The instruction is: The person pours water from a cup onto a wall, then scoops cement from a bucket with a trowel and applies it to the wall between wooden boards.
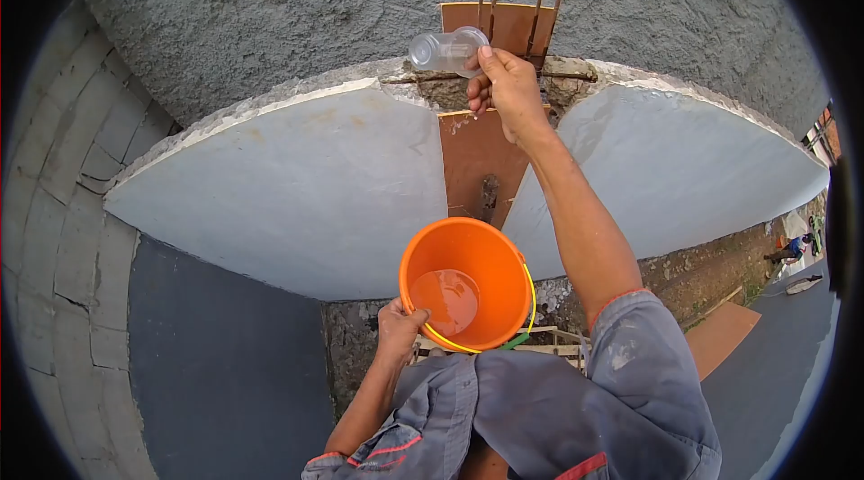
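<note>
My right hand (pixel 511 93) grips a clear plastic cup (pixel 439 51) near its rim, with the cup tipped on its side above the broken wall top. Below it, a gap in the wall is faced with a brown board (pixel 470 152), and rusty rebar (pixel 540 8) rises just beyond the hand. A drop hangs under my fingers. My left hand (pixel 399 331) is closed on the rim of an orange bucket (pixel 506 282), held close to my body. Some clear liquid (pixel 447 302) lies in the bucket, and its yellow handle hangs down at the side.
Pale wall panels (pixel 306 183) run left and right of the gap, with rough grey plaster (pixel 297 21) behind. Bare blocks (pixel 72 255) form a wall at the left. Far right, a person (pixel 792 251) is near the ground beside a brown sheet (pixel 723 336).
</note>
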{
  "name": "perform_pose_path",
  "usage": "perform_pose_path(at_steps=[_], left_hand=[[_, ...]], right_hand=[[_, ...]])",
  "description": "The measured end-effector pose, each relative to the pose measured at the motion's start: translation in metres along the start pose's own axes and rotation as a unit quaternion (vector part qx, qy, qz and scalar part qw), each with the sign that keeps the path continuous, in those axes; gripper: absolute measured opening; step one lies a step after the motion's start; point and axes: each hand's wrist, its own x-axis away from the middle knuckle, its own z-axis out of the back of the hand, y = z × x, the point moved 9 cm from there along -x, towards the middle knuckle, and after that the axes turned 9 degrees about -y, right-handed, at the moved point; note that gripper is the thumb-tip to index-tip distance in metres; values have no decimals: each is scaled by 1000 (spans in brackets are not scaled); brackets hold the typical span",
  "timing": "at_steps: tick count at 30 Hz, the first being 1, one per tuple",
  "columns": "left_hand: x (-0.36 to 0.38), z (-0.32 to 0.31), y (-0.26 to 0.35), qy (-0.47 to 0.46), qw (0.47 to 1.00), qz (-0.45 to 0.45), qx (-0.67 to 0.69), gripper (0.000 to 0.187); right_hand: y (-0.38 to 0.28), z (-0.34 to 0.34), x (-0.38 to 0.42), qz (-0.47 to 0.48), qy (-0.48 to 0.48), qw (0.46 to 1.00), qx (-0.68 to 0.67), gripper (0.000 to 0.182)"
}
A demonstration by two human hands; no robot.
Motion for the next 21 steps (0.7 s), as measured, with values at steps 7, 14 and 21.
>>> perform_pose_path(at_steps=[7,14,21], left_hand=[[0,-21,16,-11,1000,-13,-22,20],[0,-65,19,-81,985,10,-155,15],[-8,-97,6,-99,989,27,-104,14]], right_hand=[[239,-20,204,-428,-355,806,203,38],[360,32,293,-430,-275,756,409,30],[237,69,260,-166,-148,836,501,16]])
